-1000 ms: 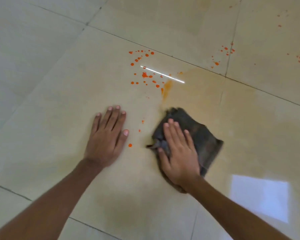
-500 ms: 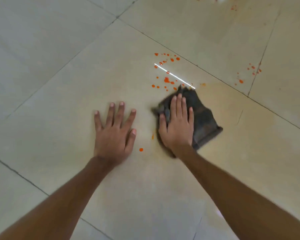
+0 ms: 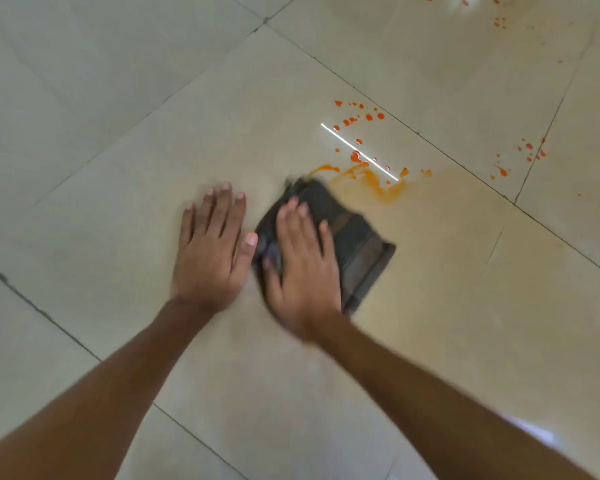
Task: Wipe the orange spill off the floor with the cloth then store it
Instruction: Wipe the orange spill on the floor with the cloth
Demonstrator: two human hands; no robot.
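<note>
Underfoot, filling the whole view, is a glossy pale tiled floor (image 3: pixel 118 168) crossed by dark grout lines. Two bare forearms reach in from the bottom edge.

The left hand (image 3: pixel 212 251) lies flat on the tile with its fingers straight and spread. It holds nothing and seems to be bracing the person's weight, with its thumb tip just beside the cloth's left edge. The right hand (image 3: pixel 302 268) is blurred. It rests palm-down on the cloth (image 3: pixel 354 244) with straight fingers, pressing it to the floor rather than gripping it.

The cloth is dark and folded, with a brownish stripe. It lies flat on the same tile, and its far corner reaches, or nearly reaches, the near tail of a wet orange smear (image 3: pixel 371 183). A faint orange film (image 3: pixel 447 188) tints the tile to the right of the smear.

Beyond the smear sits a cluster of orange droplets (image 3: pixel 369 117), with a thin bright reflection (image 3: pixel 357 150) cutting through it. A smaller scatter of drops (image 3: pixel 529 146) lies well apart at a grout line to the right. A few specks (image 3: pixel 499 22) show near the top edge.

The wiping step looks to be under way and far from finished. The next stroke probably calls for pushing the cloth forward and to the right over the smear and the droplets under firm, flat pressure. A clean fold may be needed so the orange lifts off rather than spreads. Storing the cloth comes only after the outlying drops are wiped.
</note>
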